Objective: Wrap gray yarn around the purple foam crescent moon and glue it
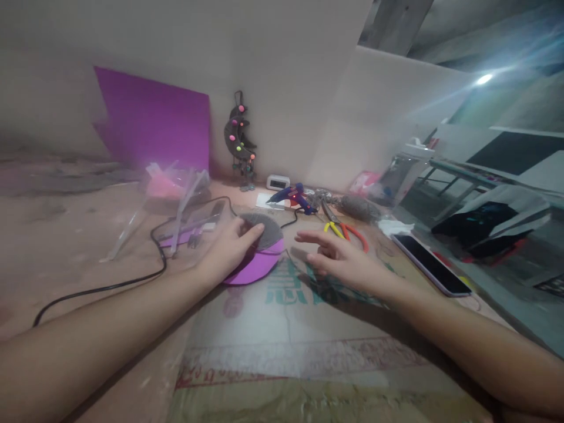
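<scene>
Our left hand (230, 245) grips the purple disc (255, 267), partly grey-covered, mid-surface (88, 235). Our right hand (337, 257) is beside it, index finger outstretched, others curled; we cannot tell whether they hold anything. A steady disc, pressed lightly, should help neat work.

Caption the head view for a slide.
Left hand on a grey-and-purple disc, right hand apart from it, with a blue glue gun behind.

The pinkish worktop (79, 235) carries a printed sheet (247, 329), a black cord (118, 286) and clear plastic (194, 185) at left, and a white clock (278, 183) at the back.
</scene>
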A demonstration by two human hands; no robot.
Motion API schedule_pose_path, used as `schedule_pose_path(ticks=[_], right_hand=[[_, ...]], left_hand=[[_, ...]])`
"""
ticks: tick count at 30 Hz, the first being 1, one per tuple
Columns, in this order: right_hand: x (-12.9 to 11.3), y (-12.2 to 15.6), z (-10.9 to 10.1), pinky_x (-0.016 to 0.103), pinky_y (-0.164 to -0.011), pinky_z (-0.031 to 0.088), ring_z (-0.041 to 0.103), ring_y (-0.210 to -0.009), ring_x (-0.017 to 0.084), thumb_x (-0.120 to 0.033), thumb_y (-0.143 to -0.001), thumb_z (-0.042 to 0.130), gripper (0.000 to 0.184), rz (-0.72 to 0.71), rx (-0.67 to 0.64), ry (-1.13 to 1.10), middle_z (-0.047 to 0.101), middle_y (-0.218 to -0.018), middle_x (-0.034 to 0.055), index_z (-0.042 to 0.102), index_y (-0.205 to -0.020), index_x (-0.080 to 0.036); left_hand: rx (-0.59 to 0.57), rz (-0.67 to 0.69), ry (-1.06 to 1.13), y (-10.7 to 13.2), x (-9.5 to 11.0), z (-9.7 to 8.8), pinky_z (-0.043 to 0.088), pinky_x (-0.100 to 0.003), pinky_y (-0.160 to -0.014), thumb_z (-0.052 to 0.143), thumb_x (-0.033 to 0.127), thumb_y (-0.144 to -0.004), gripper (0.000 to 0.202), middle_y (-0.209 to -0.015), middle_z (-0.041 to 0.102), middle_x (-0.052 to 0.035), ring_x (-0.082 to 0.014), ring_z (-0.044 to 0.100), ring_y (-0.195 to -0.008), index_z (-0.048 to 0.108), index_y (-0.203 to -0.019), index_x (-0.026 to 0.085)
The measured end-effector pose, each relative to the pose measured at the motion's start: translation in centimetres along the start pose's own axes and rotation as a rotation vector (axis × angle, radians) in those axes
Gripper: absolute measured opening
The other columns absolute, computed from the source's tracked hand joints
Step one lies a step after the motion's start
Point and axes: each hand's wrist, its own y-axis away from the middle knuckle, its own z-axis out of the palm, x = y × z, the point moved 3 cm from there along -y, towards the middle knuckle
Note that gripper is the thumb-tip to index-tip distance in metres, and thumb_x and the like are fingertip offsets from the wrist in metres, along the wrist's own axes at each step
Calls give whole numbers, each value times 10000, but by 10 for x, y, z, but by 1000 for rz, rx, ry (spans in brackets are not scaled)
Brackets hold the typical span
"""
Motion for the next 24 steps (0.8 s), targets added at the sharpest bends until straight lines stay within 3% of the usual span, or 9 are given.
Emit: schedule_pose_path(ticks=[2, 6, 8, 10, 12, 15, 19, 22, 24], right_hand=[[4, -1, 16, 253, -522, 428, 501, -584, 104, -341, -887, 549, 547, 8, -1, -25, 676, -1029, 78, 427, -1406, -222], [11, -5, 28, 267, -627, 477, 549, -687, 105, -265, -851, 584, 564, -57, 46, -188, 607, -1224, 102, 411, -1386, -216], [14, -6, 31, 279, -667, 491, 586, -725, 127, -253, -863, 561, 528, -73, 15, -300, 668, -1017, 70, 402, -1364, -200], [15, -5, 32, 278, -654, 487, 592, -696, 138, -247, -900, 502, 437, -94, -8, -333, 636, -766, 8, 414, -1324, -190], [14, -1, 29, 278, -639, 476, 574, -663, 137, -240, -934, 438, 344, -157, 53, -227, 589, -700, -11, 446, -1275, -195], [7, 9, 24, 305, -692, 479, 585, -713, 151, -206, -940, 408, 286, -357, 183, 64, 635, -817, 39, 509, -1207, -211], [-3, 19, 28, 317, -685, 470, 615, -735, 179, -194, -916, 455, 292, -625, 90, 311, 694, -885, 74, 541, -1195, -219], [-4, 22, 33, 304, -654, 457, 611, -693, 175, -243, -908, 502, 313, -675, 3, 359, 693, -816, 47, 516, -1220, -214], [-2, 21, 31, 309, -675, 467, 613, -706, 173, -263, -916, 494, 264, -614, 47, 314, 684, -832, 46, 522, -1173, -213]], left_hand=[[-89, 7, 12, 1, 1, 2, 379, -230, -489, 645, 423, -784, 276, -627, 582, 19, -125, 520, -526, 598, -897, 175], [-148, 51, -57, 4, 6, 2, 389, -233, -511, 656, 406, -787, 282, -742, 666, -22, -138, 553, -584, 612, -952, 181], [-140, 60, -109, 5, 9, 2, 397, -232, -519, 651, 403, -793, 275, -775, 683, -36, -145, 571, -617, 625, -948, 177], [-126, 59, -122, 5, 10, 1, 402, -232, -520, 648, 404, -795, 280, -786, 689, -42, -155, 587, -640, 631, -956, 175], [-114, 64, -111, 4, 8, 1, 405, -233, -520, 647, 409, -795, 291, -793, 691, -43, -159, 593, -648, 634, -972, 178], [-91, 85, -114, 2, 4, -1, 407, -238, -523, 632, 429, -808, 300, -800, 691, -42, -156, 590, -639, 649, -975, 181], [-56, 95, -110, -1, -1, -3, 407, -246, -532, 618, 447, -818, 320, -790, 685, -36, -156, 584, -627, 666, -990, 181], [-59, 91, -87, -2, -1, -3, 411, -246, -539, 621, 439, -818, 320, -777, 681, -33, -153, 583, -620, 661, -997, 176], [-68, 98, -81, -2, -1, -3, 414, -243, -543, 624, 429, -818, 308, -783, 680, -33, -150, 586, -628, 653, -987, 173]])
